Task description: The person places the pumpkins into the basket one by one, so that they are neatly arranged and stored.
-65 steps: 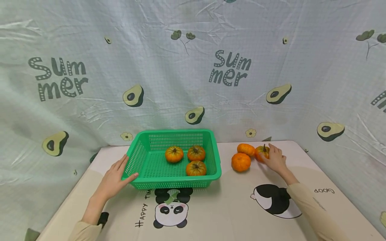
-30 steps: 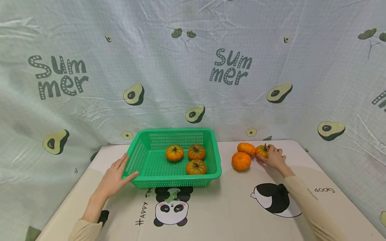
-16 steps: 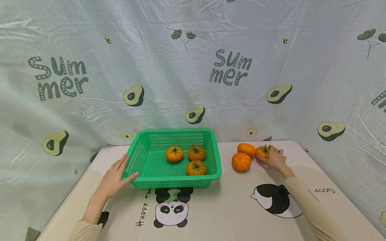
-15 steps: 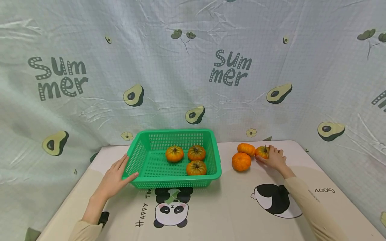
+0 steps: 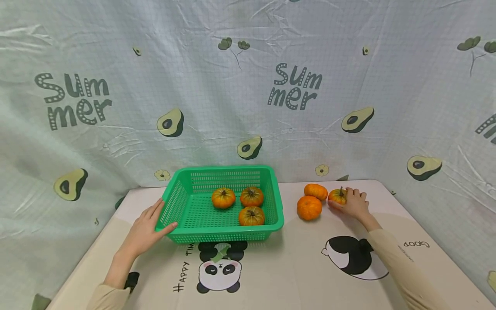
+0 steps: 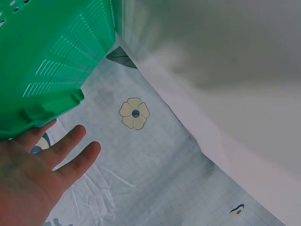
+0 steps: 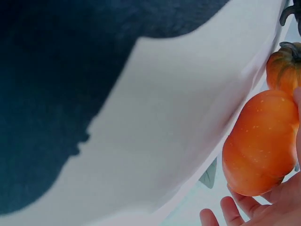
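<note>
My left hand (image 5: 143, 230) rests at the left end of the green plastic basket (image 5: 228, 230). Its fingers lie along the outer side and the thumb on the front rim; in the left wrist view the fingers look straight beside the basket wall (image 6: 70, 52). My right hand (image 5: 354, 206) grips a small orange-and-green pumpkin (image 5: 337, 196), thumb at its near left side and fingers round its right side. The right wrist view shows an orange pumpkin (image 7: 261, 143) close against the fingers of the right hand (image 7: 275, 207). Inside the basket sit three pumpkins (image 5: 223, 198).
Two plain orange pumpkins, one at the back (image 5: 315, 191) and one nearer (image 5: 309, 208), lie left of the gripped one. The table (image 5: 294, 267) carries a panda print and ends at a patterned curtain (image 5: 217, 107) behind the basket.
The right thumb has shifted from across the pumpkin's front to its lower left side, and the hand has settled round it. Left hand and basket stay where they were.
</note>
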Demonstrator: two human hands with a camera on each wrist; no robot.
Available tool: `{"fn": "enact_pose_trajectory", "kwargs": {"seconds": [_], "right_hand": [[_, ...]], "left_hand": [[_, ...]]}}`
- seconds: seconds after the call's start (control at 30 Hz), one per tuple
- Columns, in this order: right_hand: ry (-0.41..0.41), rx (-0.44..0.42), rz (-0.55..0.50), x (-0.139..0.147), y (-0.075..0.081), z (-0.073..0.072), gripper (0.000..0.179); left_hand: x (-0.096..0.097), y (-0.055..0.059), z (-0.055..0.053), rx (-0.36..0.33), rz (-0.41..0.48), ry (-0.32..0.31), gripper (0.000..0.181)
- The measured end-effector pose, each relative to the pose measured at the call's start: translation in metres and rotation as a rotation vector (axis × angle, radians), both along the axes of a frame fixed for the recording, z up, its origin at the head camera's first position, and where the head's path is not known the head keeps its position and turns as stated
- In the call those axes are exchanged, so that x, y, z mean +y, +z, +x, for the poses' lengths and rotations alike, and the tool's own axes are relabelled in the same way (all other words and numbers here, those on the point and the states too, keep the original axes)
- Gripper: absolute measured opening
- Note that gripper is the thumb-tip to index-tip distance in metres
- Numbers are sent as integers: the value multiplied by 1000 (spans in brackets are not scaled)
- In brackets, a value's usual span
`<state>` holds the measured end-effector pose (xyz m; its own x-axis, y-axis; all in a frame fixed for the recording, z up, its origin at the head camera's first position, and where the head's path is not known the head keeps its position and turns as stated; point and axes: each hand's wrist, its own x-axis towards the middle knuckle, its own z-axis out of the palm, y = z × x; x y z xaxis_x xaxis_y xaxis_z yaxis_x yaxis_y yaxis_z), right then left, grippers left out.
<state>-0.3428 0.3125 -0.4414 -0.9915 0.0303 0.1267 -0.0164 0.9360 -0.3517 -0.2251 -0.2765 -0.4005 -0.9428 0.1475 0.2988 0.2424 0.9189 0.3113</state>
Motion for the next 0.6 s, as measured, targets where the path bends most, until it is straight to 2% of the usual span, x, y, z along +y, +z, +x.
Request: {"fn": "enact_pose_trajectory", "kwargs": {"seconds": [0.27,0.6], "right_hand": [[-14,50,-13,0,6,8,82],[16,101,-48,-5,17,21,79]], "left_hand": [[3,6,0,9,-3,6,83],[2,0,-3,26,30,-9,82]]}}
